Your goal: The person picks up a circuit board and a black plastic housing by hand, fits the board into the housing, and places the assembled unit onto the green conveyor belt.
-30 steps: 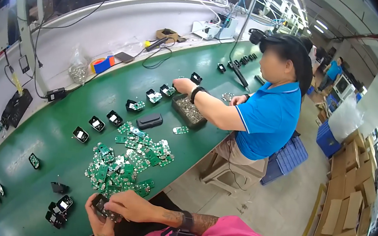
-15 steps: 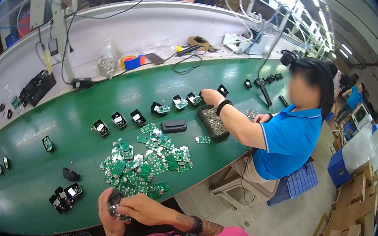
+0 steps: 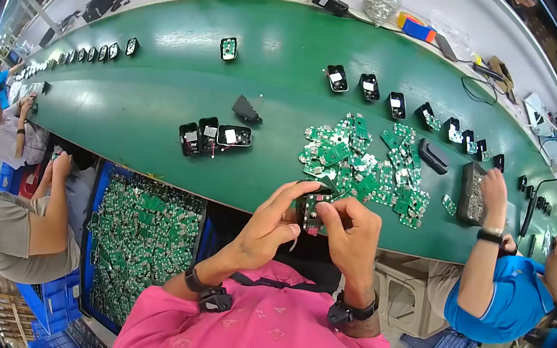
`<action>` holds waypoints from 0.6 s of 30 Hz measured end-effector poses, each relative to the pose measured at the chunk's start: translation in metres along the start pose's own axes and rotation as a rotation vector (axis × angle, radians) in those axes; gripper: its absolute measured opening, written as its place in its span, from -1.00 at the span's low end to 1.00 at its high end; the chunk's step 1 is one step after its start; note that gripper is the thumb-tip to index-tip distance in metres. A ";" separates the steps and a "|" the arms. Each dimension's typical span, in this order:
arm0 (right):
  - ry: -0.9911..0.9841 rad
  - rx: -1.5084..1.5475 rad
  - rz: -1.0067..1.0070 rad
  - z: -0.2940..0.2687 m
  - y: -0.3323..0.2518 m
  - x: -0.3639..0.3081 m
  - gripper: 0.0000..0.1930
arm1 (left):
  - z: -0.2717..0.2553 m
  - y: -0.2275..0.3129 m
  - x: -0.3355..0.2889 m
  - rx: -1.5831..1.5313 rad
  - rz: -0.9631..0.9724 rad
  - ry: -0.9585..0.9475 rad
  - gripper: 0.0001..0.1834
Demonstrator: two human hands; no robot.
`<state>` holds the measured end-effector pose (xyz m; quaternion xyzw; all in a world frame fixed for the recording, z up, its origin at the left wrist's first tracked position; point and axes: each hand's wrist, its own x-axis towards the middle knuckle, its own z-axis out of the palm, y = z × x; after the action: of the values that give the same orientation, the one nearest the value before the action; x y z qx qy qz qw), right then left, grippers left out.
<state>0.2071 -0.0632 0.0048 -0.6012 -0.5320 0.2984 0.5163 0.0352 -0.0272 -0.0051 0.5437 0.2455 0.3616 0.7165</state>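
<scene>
A small black plastic housing [image 3: 310, 213] with electronic parts inside is between my two hands, just over the table's near edge. My left hand [image 3: 261, 231] grips it from the left, fingers along its top and thumb at its side. On the opposite side, my right hand [image 3: 354, 235] pinches it with thumb and bent fingers. Beyond my hands lies a loose heap of green circuit boards [image 3: 336, 155]. To its left, a cluster of open black housings [image 3: 234, 136] rests on the table, with a dark wedge-shaped piece [image 3: 247, 109] behind it.
Several open housings [image 3: 370, 86] line the far right of the green table [image 3: 164, 83]. A co-worker in a blue shirt [image 3: 504, 289] reaches over a box of small metal parts [image 3: 472, 191]. At lower left stands a blue-rimmed bin of boards [image 3: 144, 248]; co-workers sit beyond it.
The view has swung left and downward, bringing the bin and the left-hand co-workers into sight. My hands still hold the housing. The blue-shirted co-worker's hand has moved from the housings to above the parts box.
</scene>
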 end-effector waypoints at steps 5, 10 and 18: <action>0.029 -0.139 -0.063 0.008 0.011 -0.004 -0.77 | 0.007 -0.001 0.002 0.295 -0.080 0.137 -0.51; -0.012 0.068 0.103 0.016 0.021 -0.007 -0.79 | 0.008 -0.008 0.010 0.178 -0.055 0.152 -0.58; -0.073 -0.081 -0.031 0.018 0.013 -0.007 -0.53 | 0.013 -0.002 0.014 0.356 -0.062 0.202 -0.60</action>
<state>0.1930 -0.0626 -0.0142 -0.6021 -0.5711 0.2904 0.4764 0.0537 -0.0240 -0.0029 0.6150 0.3929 0.3428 0.5916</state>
